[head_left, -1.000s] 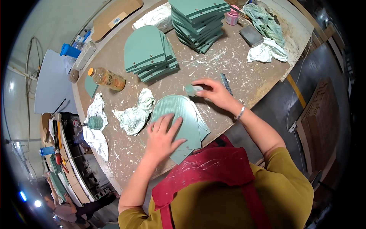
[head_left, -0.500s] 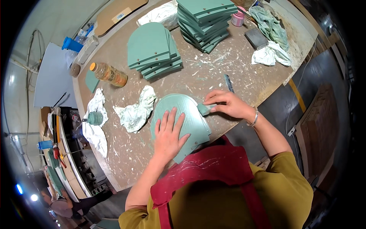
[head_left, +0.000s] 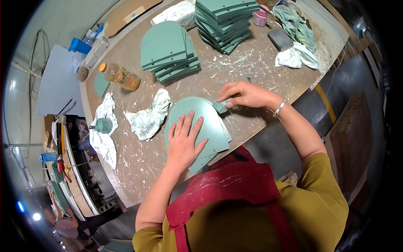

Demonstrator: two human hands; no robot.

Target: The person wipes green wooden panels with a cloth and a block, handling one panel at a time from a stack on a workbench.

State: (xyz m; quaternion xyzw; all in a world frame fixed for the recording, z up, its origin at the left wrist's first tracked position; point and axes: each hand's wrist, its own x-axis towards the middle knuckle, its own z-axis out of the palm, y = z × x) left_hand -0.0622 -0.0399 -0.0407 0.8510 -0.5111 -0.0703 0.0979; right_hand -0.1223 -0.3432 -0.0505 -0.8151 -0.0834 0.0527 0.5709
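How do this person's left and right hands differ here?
The left hand lies flat, fingers spread, on the rounded green panel; the right hand is curled, pinching a small green piece at the panel's edge. The left hand's wrist is bare; the right hand's wears a bracelet. Both are ungloved.

Right hand (head_left: 248, 95) has room before 2 blocking stacks (head_left: 164, 41).

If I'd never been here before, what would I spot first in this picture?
Probably the tall stack of green panels near the picture's top, with a shorter stack just left of it. Then the red apron at the bottom. In the middle, the left hand rests spread on a rounded green panel, while the right hand holds a small green piece by its edge.
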